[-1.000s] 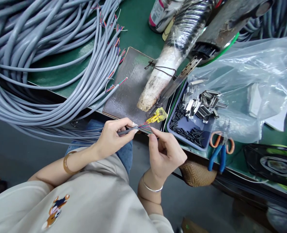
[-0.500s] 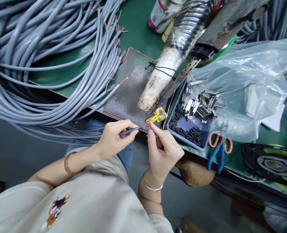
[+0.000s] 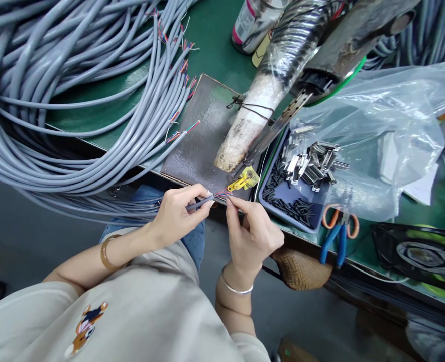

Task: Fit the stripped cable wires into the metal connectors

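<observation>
My left hand [image 3: 183, 211] pinches a grey cable [image 3: 200, 203] close to its stripped end, over the bench's front edge. Thin coloured wires [image 3: 222, 193], red and blue among them, fan out of that end to the right. At their tips is my right hand [image 3: 253, 226], thumb and forefinger pressed together; which wire sits between them is too small to tell. Just behind the wires lies a yellow tool [image 3: 241, 182] with a yellow-green lump at its far end, on a dark plate [image 3: 192, 146].
A large bundle of grey cables [image 3: 105, 151] covers the left. Over the plate hangs a white-wrapped duct [image 3: 245, 118] beside a soldering iron [image 3: 271, 128]. To the right are a bin [image 3: 288, 221] of metal connectors and black sleeves, blue-handled pliers [image 3: 334, 241] and a black fan [image 3: 418, 254].
My right hand has shifted slightly left and its fingertips have drawn closer together. The wires are spread a little more. My left hand keeps its hold on the cable.
</observation>
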`<state>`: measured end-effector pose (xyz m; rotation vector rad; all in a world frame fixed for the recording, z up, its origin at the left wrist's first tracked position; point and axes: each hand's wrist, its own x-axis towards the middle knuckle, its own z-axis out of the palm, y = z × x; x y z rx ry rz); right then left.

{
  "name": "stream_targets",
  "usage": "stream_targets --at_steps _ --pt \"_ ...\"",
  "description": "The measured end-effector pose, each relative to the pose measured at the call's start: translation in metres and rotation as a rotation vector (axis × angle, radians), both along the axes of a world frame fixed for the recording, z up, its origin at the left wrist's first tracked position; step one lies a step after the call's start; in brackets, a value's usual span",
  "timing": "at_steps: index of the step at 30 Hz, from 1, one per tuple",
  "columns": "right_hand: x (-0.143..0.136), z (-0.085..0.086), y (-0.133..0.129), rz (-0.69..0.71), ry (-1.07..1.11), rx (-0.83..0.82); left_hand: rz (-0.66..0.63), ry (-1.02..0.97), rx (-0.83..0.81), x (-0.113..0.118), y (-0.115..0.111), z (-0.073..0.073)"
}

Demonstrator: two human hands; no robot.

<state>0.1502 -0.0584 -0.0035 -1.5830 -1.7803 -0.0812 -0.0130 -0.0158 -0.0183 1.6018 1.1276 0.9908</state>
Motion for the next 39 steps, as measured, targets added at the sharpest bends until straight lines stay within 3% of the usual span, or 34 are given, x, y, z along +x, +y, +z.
stream_targets --at_steps 3,7,10,18,34,39 --pt "-0.005 0.003 -0.003 -0.002 0.172 -0.103 0.027 -0.13 -0.129 0.001 0.001 0.003" --pt "-0.006 0.006 -0.007 0.028 0.556 -0.368 -0.061 -0.44 -0.442 0.002 0.0 0.009" --pt "-0.002 0.004 -0.004 0.0 0.765 -0.391 -0.111 -0.537 -0.537 0.004 0.0 0.011" --pt "-0.006 -0.002 0.004 -0.039 0.897 -0.314 -0.083 -0.453 -0.426 0.005 -0.001 0.01" --pt "-0.012 -0.01 0.0 -0.149 0.719 -0.268 -0.027 -0.18 -0.089 0.006 -0.009 -0.009" --pt "-0.01 -0.009 0.0 -0.158 0.796 -0.334 -0.013 -0.164 0.059 0.007 -0.009 -0.01"
